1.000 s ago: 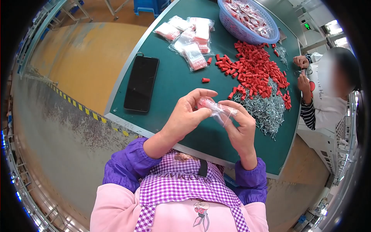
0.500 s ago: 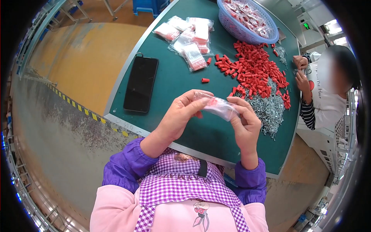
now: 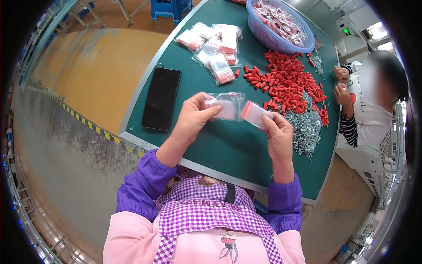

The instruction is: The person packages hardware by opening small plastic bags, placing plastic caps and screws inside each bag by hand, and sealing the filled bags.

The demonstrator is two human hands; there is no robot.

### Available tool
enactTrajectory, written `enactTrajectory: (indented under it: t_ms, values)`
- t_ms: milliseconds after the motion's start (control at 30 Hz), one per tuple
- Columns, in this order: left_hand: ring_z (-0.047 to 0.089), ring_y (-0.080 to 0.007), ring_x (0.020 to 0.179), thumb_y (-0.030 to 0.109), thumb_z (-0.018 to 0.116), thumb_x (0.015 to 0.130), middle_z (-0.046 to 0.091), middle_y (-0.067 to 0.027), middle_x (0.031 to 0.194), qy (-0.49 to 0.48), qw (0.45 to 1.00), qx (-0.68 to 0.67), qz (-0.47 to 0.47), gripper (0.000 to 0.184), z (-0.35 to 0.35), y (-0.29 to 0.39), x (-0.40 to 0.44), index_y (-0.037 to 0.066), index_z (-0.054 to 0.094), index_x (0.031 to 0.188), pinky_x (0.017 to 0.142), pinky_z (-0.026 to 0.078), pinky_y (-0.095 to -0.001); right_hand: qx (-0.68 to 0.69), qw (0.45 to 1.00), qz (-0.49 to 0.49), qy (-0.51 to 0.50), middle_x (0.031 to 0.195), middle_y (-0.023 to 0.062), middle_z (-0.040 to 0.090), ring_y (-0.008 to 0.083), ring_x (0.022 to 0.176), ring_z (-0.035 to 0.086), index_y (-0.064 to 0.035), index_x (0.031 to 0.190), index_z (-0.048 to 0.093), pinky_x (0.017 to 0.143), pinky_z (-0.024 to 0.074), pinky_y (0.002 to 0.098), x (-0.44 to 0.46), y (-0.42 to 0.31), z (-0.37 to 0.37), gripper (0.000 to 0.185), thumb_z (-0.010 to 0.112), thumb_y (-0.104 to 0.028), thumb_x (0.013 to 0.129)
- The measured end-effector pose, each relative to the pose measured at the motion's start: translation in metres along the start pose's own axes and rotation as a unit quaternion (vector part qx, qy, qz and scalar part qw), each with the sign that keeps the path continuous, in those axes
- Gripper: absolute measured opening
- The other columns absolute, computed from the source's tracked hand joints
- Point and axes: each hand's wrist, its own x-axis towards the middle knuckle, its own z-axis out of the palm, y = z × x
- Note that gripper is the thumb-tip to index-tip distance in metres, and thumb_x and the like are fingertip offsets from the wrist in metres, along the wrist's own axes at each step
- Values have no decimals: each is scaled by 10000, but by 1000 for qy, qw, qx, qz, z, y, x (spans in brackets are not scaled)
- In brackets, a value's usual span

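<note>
My left hand (image 3: 196, 115) pinches a clear plastic zip bag (image 3: 231, 108) at its left end. In my right hand (image 3: 278, 134) is a bundle of small zip bags (image 3: 253, 113) with a red strip along the edge, gripped between thumb and fingers. The two lie close together above the green table (image 3: 206, 152). Right behind my hands spread a heap of red plastic sleeves (image 3: 290, 75) and a pile of silver screws (image 3: 303, 132).
Several packs of zip bags (image 3: 222, 68) lie at the back left, near a black phone (image 3: 161, 99). A purple basket (image 3: 281, 39) full of filled bags stands at the back. Across the right edge, a co-worker's hands (image 3: 341, 83) are at the table.
My hands have moved apart slightly. Earlier both held one crumpled clear packet; now the bundle of small bags is in my right hand and the clear bag in my left.
</note>
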Motion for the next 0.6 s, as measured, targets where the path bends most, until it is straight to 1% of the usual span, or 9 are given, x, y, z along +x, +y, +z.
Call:
enactTrajectory:
  t_ms: [100,133,233,333,433,467,500,533,600]
  values:
    - [554,-46,717,18,684,815,611,2,816,54,987,109,107,222,-5,1,14,25,587,1014,605,452,-202,56,998,11,11,891,37,654,97,785,608,21,982,647,716,486,249,7,11,-3,158,618,-105,891]
    - [542,-50,716,21,671,804,598,-12,814,64,968,178,163,333,-9,1,19,7,555,1116,605,457,-217,61,998,11,16,890,36,653,98,786,609,16,982,646,715,487,250,9,13,-3,157,617,-109,893]
    - [561,-100,686,49,670,798,592,-36,807,116,915,343,180,435,-12,13,20,10,524,1205,611,472,-256,77,997,13,29,890,34,652,101,787,609,7,982,642,712,487,253,12,16,-4,152,616,-114,895]
    - [589,-159,753,100,696,791,594,-69,874,122,859,447,216,510,-14,19,18,29,503,1258,694,484,-282,91,995,13,33,898,34,653,100,794,610,8,981,637,719,486,252,11,17,-2,146,615,-108,896]
    - [581,-218,912,128,721,782,583,-105,1031,246,660,567,428,540,-2,30,6,30,503,1266,831,460,-310,111,993,10,31,933,42,654,110,835,614,0,988,625,749,485,260,10,19,1,141,616,-106,895]
    - [522,-229,1071,134,739,784,524,-124,1206,218,726,480,441,567,0,32,-1,49,490,1287,942,408,-334,121,992,14,31,959,49,655,122,860,618,-10,990,618,764,485,267,9,21,2,136,615,-107,894]
    - [509,-232,1104,121,739,785,505,-124,1243,143,834,369,385,604,4,30,-8,56,458,1316,954,403,-338,130,991,18,31,985,57,656,133,885,622,-20,993,610,780,484,275,7,23,3,132,615,-107,894]
    - [496,-236,1137,108,739,786,485,-124,1280,65,914,246,316,642,12,26,-16,64,426,1345,967,398,-341,161,986,27,28,988,63,652,136,890,621,-6,1001,607,798,486,278,4,20,8,139,607,-101,900]
    - [467,-237,1203,78,745,779,451,-126,1338,-87,988,-9,126,774,28,17,-29,84,310,1418,987,392,-343,221,974,41,19,994,75,645,142,899,620,21,1016,600,833,491,283,-2,12,26,153,592,-90,911]
